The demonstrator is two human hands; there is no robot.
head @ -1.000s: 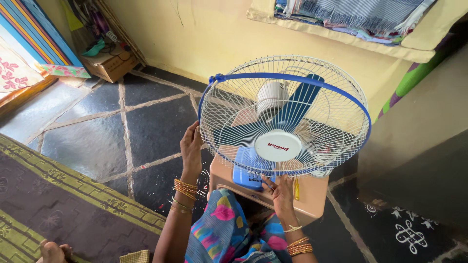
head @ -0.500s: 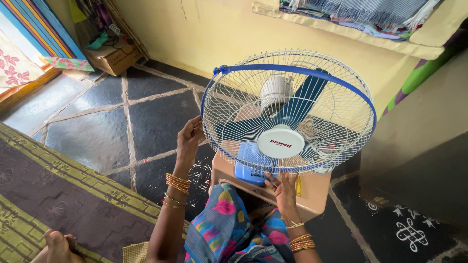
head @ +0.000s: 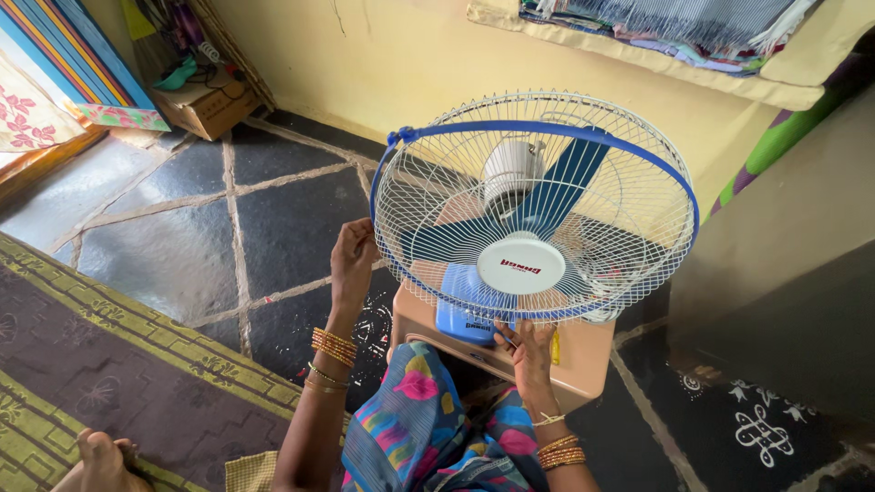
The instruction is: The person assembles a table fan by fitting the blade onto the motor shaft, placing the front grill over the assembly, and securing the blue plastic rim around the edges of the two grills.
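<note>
Closest to me, a bare foot point(head: 98, 458) rests on the green and brown mat point(head: 137, 364), lower in view than a second ago. The person's lap is covered in bright blue and pink cloth point(head: 415, 428).

The right hand point(head: 531, 348) stays at the bottom edge of the fan point(head: 536, 208), fingers spread and touching the wire cage. The left hand point(head: 354, 260) has slid a little down the cage's left side; its fingers are bent together against the blue rim. I cannot tell if they hook the wires.

The fan sits tilted on a tan stool point(head: 583, 360), much as before. Inside the cage are the dark blue blades point(head: 556, 187).

Farther off, a cardboard box point(head: 210, 105) by the yellow wall holds something green point(head: 180, 75). A shelf point(head: 638, 56) high up holds folded cloth point(head: 674, 23).
</note>
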